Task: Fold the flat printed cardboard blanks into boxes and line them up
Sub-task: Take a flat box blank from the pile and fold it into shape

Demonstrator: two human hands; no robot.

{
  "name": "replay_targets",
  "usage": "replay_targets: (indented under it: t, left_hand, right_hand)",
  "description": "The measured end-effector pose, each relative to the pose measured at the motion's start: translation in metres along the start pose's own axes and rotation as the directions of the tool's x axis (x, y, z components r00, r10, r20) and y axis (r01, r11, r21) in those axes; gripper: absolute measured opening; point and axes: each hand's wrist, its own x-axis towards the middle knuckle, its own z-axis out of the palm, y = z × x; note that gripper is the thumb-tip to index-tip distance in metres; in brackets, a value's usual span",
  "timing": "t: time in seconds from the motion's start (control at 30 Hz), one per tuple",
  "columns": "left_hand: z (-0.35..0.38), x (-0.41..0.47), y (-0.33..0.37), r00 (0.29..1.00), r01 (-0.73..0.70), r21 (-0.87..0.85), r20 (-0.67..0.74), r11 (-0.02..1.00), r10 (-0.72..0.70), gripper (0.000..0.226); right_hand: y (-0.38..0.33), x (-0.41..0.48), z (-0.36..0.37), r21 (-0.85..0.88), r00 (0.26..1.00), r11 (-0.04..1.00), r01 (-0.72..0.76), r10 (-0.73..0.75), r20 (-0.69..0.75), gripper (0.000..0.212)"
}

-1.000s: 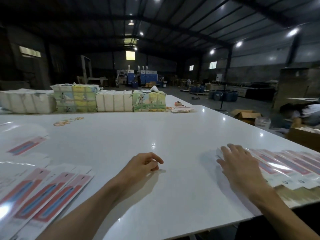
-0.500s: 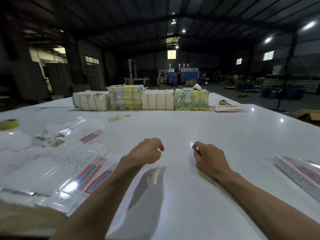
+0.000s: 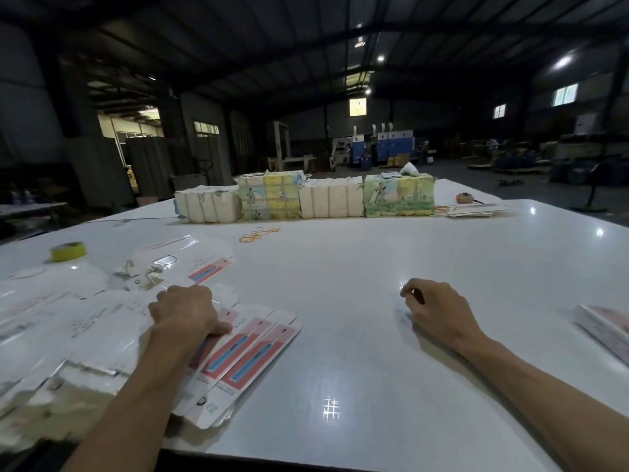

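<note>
on the blanks (image 3: 252, 356), left hand (image 3: 185, 311) (curled)

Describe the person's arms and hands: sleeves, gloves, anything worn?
Left hand and right hand are bare: no gloves, and no rings, watch or bands show. Left forearm and right forearm are bare too, with no sleeve in view up to the frame edge. No cables or markings.

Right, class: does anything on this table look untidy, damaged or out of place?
Yes. Torn, crumpled wrapping lies among the flat blanks on the left, which are fanned unevenly, and loose rubber bands sit scattered before the bundles.
</note>
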Motion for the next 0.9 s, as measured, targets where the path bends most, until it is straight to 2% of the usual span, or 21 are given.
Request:
replay_targets:
  t: [0.17, 0.3, 0.37, 0.43, 0.63, 0.8, 0.9]
  left_hand:
    - [-0.008, 0.009, -0.006, 0.999, -0.033, -0.029, 0.024, 0.999, 0.034, 0.073]
    - [-0.01, 0.016, -0.013, 0.998, -0.02, -0.187, 0.052, 0.982, 0.031, 0.09]
    - [-0.011, 0.016, -0.014, 0.999, -0.041, -0.223, 0.014, 0.974, 0.045, 0.081]
    - [-0.012, 0.016, -0.011, 0.996, -0.082, -0.215, -0.045, 0.973, 0.074, 0.067]
    - [-0.02, 0.015, 0.006, 0.98, -0.144, -0.197, -0.166, 0.97, 0.111, 0.056]
    - [-0.018, 0.024, 0.006, 0.988, -0.122, -0.183, -0.118, 0.976, 0.102, 0.062]
    - [-0.013, 0.026, 0.001, 0.979, -0.135, -0.167, -0.173, 0.977, 0.106, 0.058]
  right_hand:
    - [0.003, 0.0, 0.0, 0.038, 1.0, 0.999, -0.017, 0.018, -0.015, 0.023]
    - [0.004, 0.0, 0.0, 0.061, 1.0, 0.998, -0.019, 0.02, -0.006, 0.023]
    - [0.004, 0.0, 0.001, 0.061, 1.0, 0.998, -0.015, 0.016, -0.003, 0.023]
    - [0.005, 0.0, 0.001, 0.057, 1.0, 0.998, -0.011, 0.01, 0.003, 0.022]
    - [0.008, 0.002, 0.003, 0.086, 1.0, 0.996, -0.017, 0.016, 0.01, 0.023]
    - [0.01, 0.003, 0.005, 0.102, 1.0, 0.995, -0.008, 0.008, 0.001, 0.022]
    - [0.011, 0.005, 0.006, 0.096, 1.0, 0.995, 0.002, -0.003, 0.01, 0.022]
